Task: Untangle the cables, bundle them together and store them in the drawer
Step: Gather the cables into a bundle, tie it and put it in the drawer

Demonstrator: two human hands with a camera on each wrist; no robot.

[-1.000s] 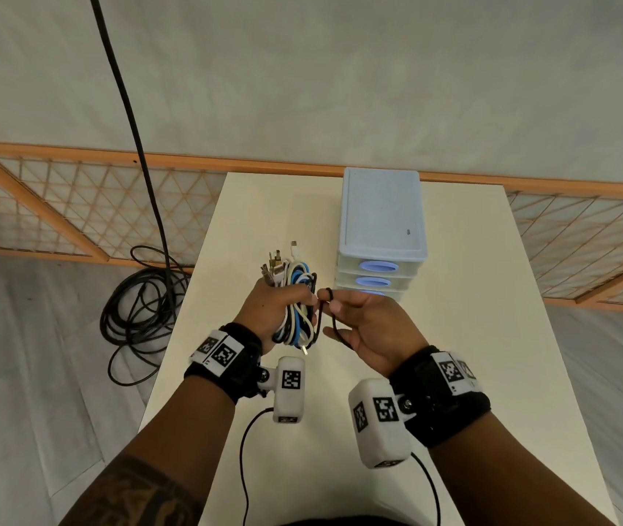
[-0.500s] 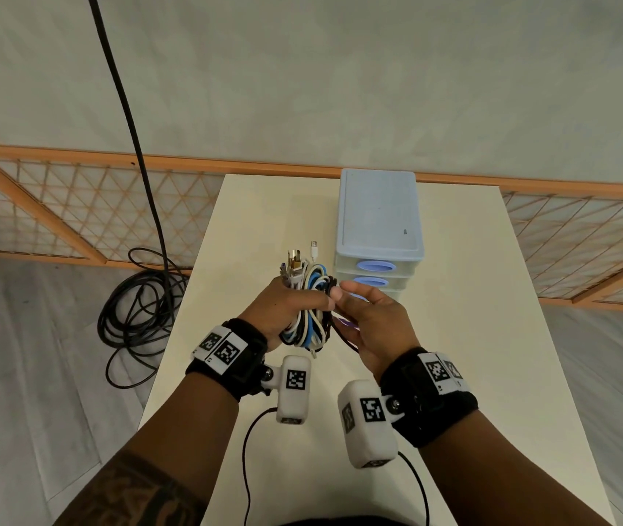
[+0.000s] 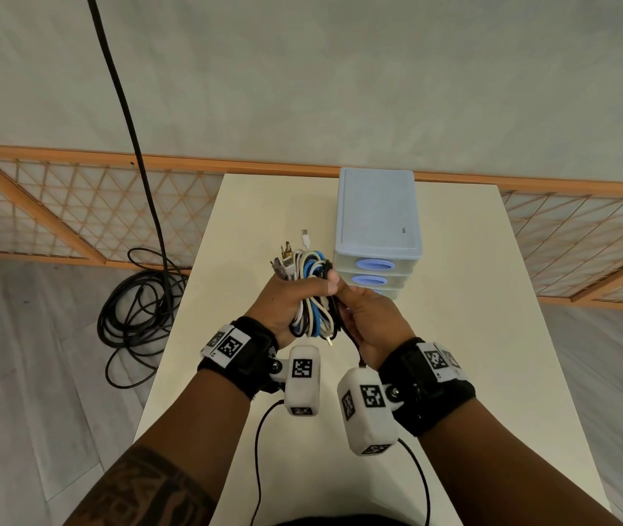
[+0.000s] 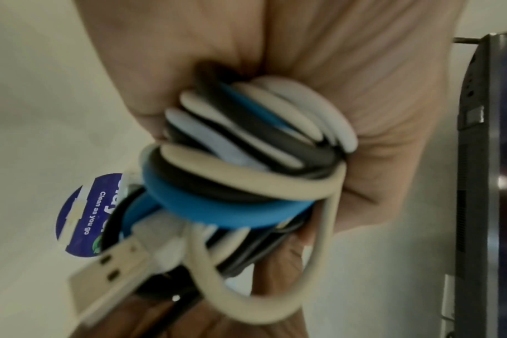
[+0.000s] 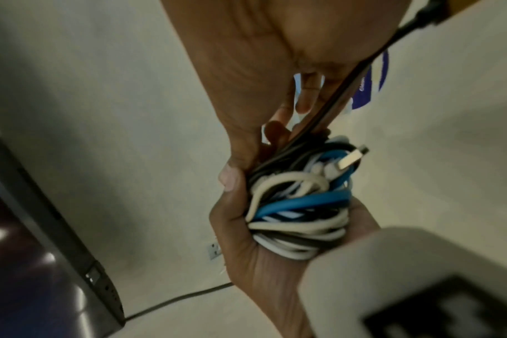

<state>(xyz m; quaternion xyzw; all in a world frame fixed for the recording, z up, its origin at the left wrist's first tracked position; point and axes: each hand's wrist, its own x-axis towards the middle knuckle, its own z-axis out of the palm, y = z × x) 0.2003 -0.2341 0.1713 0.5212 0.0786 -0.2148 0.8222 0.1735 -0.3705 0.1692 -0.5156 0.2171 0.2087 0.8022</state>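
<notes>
The right hand (image 3: 368,320) has closed in against the left hand (image 3: 289,301), drawing a black cord (image 5: 327,116) tight against the cable bundle (image 3: 311,294) where a moment ago it held the loop apart. The left hand grips the bundle above the counter (image 3: 454,336), just before the closed drawers (image 3: 374,265). Binding looks underway; storing remains.

The cables (image 3: 311,298) look like smooth matt rubbery plastic, with a shiny metal USB plug (image 4: 107,272). The drawer unit (image 3: 376,237) is frosted, semi-clear plastic on a matt table (image 3: 454,336).
</notes>
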